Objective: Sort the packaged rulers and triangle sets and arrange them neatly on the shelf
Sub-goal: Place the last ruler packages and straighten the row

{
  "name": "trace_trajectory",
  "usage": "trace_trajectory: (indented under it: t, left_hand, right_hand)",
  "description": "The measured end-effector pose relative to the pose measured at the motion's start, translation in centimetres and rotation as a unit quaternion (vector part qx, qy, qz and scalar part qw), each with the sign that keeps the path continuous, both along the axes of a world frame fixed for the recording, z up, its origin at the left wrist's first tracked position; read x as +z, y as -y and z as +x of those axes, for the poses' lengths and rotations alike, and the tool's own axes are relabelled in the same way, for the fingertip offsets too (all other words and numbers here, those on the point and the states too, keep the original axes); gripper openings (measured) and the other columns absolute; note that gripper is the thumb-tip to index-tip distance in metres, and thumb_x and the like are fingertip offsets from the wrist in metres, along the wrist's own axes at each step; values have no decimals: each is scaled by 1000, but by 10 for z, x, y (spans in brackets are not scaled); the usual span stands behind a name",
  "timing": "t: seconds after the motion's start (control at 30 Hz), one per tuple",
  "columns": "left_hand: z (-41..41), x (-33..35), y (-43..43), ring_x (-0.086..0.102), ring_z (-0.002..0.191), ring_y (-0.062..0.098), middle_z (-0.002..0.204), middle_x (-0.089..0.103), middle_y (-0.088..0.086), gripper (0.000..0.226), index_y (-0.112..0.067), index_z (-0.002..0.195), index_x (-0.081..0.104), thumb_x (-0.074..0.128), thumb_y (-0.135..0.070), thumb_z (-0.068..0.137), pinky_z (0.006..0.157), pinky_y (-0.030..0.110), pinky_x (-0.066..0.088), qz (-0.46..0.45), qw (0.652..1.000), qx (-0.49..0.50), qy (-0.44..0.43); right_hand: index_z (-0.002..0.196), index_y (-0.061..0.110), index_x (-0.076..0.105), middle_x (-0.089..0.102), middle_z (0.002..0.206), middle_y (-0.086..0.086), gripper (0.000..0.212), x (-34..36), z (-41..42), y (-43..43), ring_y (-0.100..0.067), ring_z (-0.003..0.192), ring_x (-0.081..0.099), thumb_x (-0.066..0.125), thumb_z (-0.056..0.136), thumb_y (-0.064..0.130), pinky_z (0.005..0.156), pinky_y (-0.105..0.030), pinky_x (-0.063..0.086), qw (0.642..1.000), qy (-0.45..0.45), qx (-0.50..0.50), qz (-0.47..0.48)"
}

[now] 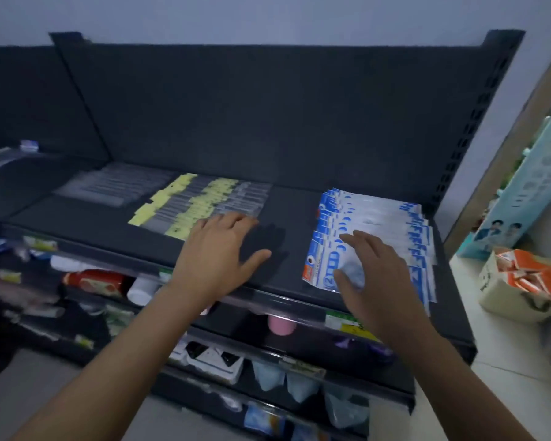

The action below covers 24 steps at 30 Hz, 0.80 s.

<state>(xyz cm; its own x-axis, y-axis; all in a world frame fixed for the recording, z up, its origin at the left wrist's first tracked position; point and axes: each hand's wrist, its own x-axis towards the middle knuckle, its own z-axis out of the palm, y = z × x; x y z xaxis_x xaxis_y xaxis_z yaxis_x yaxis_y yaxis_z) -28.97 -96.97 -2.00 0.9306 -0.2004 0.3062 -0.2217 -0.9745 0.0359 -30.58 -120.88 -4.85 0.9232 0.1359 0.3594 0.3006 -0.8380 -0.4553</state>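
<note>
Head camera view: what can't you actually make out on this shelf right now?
All in the head view:
- Blue-and-white packets: print blurred; right hand covers the front ones, so no count.
- Yellow-tagged ruler packs: smeared by blur; left hand hides their near corner.
- Clear packs at far left: cut off by the frame edge.
- Lower shelf goods: dim, blurred, partly behind both forearms.

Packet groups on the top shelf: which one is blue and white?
The fanned stack at the right, under the right hand; the middle group has yellow tags, the left group is clear.
</note>
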Motion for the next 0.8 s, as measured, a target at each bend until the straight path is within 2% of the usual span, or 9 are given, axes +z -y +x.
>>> trace_trajectory:
  t: [0.17,0.3,0.37,0.5,0.63,0.8]
  left_hand:
    - [-19,13,-93,43,127,21,142,46,-4,68,-25,140,42,33,-69,89,103,37,29,39,997,67,15]
    - [-39,5,-193,38,129,22,143,42,-3,75,-26,140,40,35,-76,84,106,38,25,84,989,121,3]
    - [-49,2,-247,38,129,21,143,42,-4,77,-26,139,41,36,-78,82,107,38,26,80,986,146,0]
    - [-69,2,-351,40,127,19,140,45,-8,75,-29,137,44,37,-78,81,104,37,29,70,979,194,-6]
    - [-76,-2,-440,41,127,15,139,47,-13,74,-33,138,42,35,-78,81,103,33,27,46,968,246,-22]
    - [-41,-8,-529,45,123,15,135,52,-13,73,-32,134,48,37,-80,79,97,32,30,26,963,266,-21]
  right_hand:
    - [131,15,54,50,138,-7,52,15,6,-103,-28,124,48,69,82,25,101,-44,39,998,30,43,-21]
    - [127,8,57,53,134,-14,50,14,13,-215,-34,121,51,70,82,26,97,-49,43,994,44,93,-25]
    - [130,11,53,48,139,-12,50,14,16,-279,-31,127,44,66,86,30,102,-48,38,992,46,118,-11]
    - [142,27,36,31,151,3,55,16,24,-387,-18,138,26,51,92,46,112,-39,23,989,24,145,-11]
    - [142,26,36,29,152,2,58,15,33,-467,-17,139,25,50,91,48,111,-37,22,982,5,182,-44]
    - [139,18,45,35,149,-6,59,15,74,-545,-23,138,31,61,87,41,109,-38,24,977,16,205,-58]
